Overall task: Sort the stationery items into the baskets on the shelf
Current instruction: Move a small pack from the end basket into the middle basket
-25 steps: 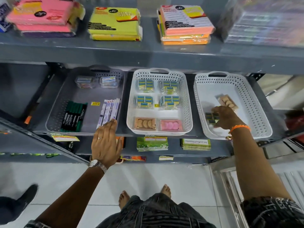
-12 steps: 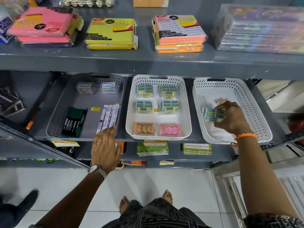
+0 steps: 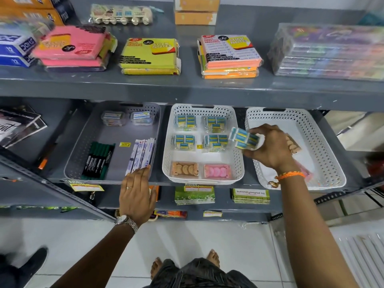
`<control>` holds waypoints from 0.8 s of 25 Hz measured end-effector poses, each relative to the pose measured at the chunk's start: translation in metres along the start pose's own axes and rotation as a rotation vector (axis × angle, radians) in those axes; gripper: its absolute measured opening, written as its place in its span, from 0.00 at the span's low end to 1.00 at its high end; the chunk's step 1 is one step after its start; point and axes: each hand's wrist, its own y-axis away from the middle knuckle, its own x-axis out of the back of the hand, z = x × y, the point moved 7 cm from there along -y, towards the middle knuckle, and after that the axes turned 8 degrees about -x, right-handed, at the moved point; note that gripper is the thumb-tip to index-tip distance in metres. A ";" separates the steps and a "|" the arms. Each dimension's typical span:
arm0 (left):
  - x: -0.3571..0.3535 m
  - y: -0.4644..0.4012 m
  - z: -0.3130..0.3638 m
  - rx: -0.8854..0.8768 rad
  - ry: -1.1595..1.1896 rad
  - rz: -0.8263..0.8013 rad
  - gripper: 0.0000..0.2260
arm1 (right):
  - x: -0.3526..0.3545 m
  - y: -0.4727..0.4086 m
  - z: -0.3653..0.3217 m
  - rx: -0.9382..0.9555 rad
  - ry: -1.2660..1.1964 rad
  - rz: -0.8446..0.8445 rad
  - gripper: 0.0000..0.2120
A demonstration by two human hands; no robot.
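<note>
Eraser pack (image 3: 244, 138) held tilted, long axis down-right.

Right hand (image 3: 272, 145) holds eraser pack (image 3: 244, 138) between two white baskets (image 3: 239, 163).

A stationery shop, seen at a grey metal shelf rack (image 3: 187, 88). The upper shelf carries sealed stacks of sticky notes in pink (image 3: 70, 48), yellow-green (image 3: 148, 54) and orange (image 3: 229, 57), all in shop wrapping, with boxes and a wrapped bundle of pens beside them. Below stand a grey basket (image 3: 83, 142) of markers (image 3: 98, 159) and two white baskets (image 3: 239, 161) with packed erasers (image 3: 185, 140) in rows. Yellow price stickers (image 3: 86, 187) sit on the shelf edge, and more packets lie on the shelf beneath
</note>
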 end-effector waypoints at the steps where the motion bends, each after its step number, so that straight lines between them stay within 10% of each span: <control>1: 0.000 0.000 0.001 -0.001 -0.009 -0.004 0.30 | -0.009 -0.008 -0.013 0.008 -0.010 -0.054 0.29; 20: 0.005 0.001 0.002 0.028 -0.001 -0.058 0.30 | -0.174 -0.070 -0.129 0.151 0.289 -0.453 0.33</control>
